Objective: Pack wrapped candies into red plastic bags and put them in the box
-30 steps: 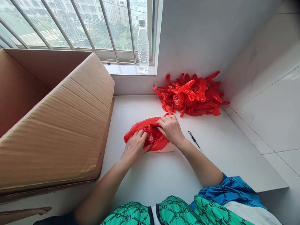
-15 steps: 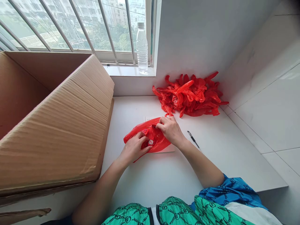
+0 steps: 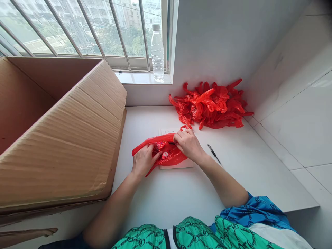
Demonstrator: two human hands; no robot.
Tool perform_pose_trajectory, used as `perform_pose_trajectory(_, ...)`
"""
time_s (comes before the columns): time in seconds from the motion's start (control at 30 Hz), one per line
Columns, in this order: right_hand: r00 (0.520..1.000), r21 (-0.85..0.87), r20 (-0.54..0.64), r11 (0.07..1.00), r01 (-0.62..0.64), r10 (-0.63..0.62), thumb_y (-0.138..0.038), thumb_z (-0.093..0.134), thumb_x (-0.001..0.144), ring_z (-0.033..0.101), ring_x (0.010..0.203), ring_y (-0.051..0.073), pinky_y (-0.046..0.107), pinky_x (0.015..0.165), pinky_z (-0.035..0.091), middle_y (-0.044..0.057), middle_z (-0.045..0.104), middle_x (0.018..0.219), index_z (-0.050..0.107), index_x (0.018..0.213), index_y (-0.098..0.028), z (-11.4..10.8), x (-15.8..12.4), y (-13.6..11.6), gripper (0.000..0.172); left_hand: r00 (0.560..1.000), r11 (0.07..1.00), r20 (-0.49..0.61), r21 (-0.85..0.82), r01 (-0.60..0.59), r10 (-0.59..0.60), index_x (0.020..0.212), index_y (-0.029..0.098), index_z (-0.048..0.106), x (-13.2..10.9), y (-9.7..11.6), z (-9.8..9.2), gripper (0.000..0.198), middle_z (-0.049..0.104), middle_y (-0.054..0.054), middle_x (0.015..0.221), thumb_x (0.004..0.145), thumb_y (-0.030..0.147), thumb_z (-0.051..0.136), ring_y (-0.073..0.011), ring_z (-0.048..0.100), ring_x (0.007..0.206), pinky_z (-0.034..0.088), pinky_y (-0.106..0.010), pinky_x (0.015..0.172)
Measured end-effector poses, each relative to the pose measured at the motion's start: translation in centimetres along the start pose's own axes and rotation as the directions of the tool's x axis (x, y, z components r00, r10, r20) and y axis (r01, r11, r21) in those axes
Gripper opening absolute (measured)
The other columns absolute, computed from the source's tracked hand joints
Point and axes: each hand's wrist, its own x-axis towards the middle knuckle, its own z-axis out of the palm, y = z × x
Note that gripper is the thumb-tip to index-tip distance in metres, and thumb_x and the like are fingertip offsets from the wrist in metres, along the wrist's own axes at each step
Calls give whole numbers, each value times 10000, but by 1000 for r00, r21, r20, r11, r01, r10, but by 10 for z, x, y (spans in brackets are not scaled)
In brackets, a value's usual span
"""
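A red plastic bag (image 3: pixel 167 153) lies gathered on a flat white board (image 3: pixel 177 165) in the middle of the white counter (image 3: pixel 153 197). Small packets with red and white labels show inside the bag. My left hand (image 3: pixel 144 160) grips the bag's left side, fingers pressed into the opening. My right hand (image 3: pixel 189 144) pinches the upper edge, near a looped bag handle (image 3: pixel 183 128). Behind them sits a heap of crumpled red plastic bags (image 3: pixel 211 107), untouched by either hand.
A large open cardboard box (image 3: pixel 59 131) fills the left side, its wall close to my left forearm. A black pen (image 3: pixel 214 154) lies right of my right hand. A plastic water bottle (image 3: pixel 157 53) stands on the barred window's sill. Tiled walls rise at right.
My left hand has shifted left and drawn the bag's left end out longer. The bag's opening looks narrower, gathered around the packets. The right hand stays on the upper edge.
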Motion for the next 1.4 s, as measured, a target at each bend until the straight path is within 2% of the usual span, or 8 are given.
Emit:
perform_pose_trajectory(0.27, 1000, -19, -18, 1000, -11, 11, -31, 465, 882, 533, 761, 189, 327, 820, 315, 44, 641, 858, 592, 882, -183, 3, -1, 2, 198, 981, 983, -74, 43, -178, 181, 1254, 226, 615, -1, 5, -8, 354, 707, -74, 1100, 923, 333, 550, -287, 637, 1047, 503, -346, 756)
perform_pose_trajectory(0.47, 999, -5, -38, 999, -39, 38, -62, 463, 908, 545, 794, 196, 335, 826, 343, 52, 626, 883, 595, 890, -183, 3, 0, 3, 181, 912, 932, -214, -19, -362, 350, 1358, 238, 532, -2, 5, -15, 475, 690, -64, 1123, 885, 226, 575, -255, 633, 1018, 518, -368, 876)
perform_pose_trajectory(0.6, 1000, 200, 11, 980, 2, -4, -80, 546, 860, 571, 873, 209, 341, 843, 385, 70, 649, 1003, 612, 967, -184, -6, -3, 0, 163, 844, 890, -368, -85, -449, 390, 1413, 246, 460, -2, 3, -16, 542, 664, -71, 1169, 894, 241, 616, -214, 657, 978, 551, -311, 817)
perform_pose_trajectory(0.8, 987, 746, 154, 648, -151, 52, -148, 392, 971, 635, 936, 176, 307, 818, 481, 44, 694, 1037, 600, 1224, -209, -27, -6, -7, 333, 745, 807, -486, -124, -578, 458, 1458, 280, 403, -2, 4, -18, 638, 639, -80, 1229, 879, 184, 652, -236, 626, 1108, 556, -362, 914)
perform_pose_trajectory(0.93, 968, 871, 232, 421, -252, 99, -365, 488, 994, 653, 981, 192, 335, 868, 512, 35, 704, 1019, 607, 1271, -244, -29, -7, -13, 325, 728, 778, -511, -167, -606, 457, 1451, 272, 412, -3, 7, -20, 659, 643, -84, 1233, 857, 148, 668, -238, 625, 1101, 554, -389, 925)
perform_pose_trajectory(1.07, 960, 933, 277, 230, -276, 29, -387, 586, 947, 669, 870, 176, 320, 793, 550, 37, 706, 939, 646, 1200, -207, -25, -7, -15, 317, 710, 756, -557, -207, -621, 431, 1443, 254, 414, -5, 10, -21, 674, 669, -81, 1174, 839, 146, 693, -226, 638, 1062, 555, -395, 923)
perform_pose_trajectory(1.27, 956, 945, 292, 149, -291, 14, -359, 625, 925, 637, 796, 146, 285, 736, 541, 26, 686, 886, 663, 1175, -194, -22, -6, -12, 302, 709, 722, -569, -267, -638, 416, 1452, 256, 400, -7, 10, -23, 690, 671, -79, 1160, 840, 158, 702, -215, 646, 1052, 553, -409, 935)
perform_pose_trajectory(1.4, 956, 950, 294, 112, -293, 4, -334, 622, 932, 626, 764, 133, 270, 710, 528, 13, 679, 850, 656, 1177, -193, -24, -7, -11, 284, 803, 704, -500, -439, -559, 325, 1458, 247, 400, -10, 11, -22, 683, 600, -115, 1313, 848, 232, 707, -242, 621, 1132, 566, -424, 933)
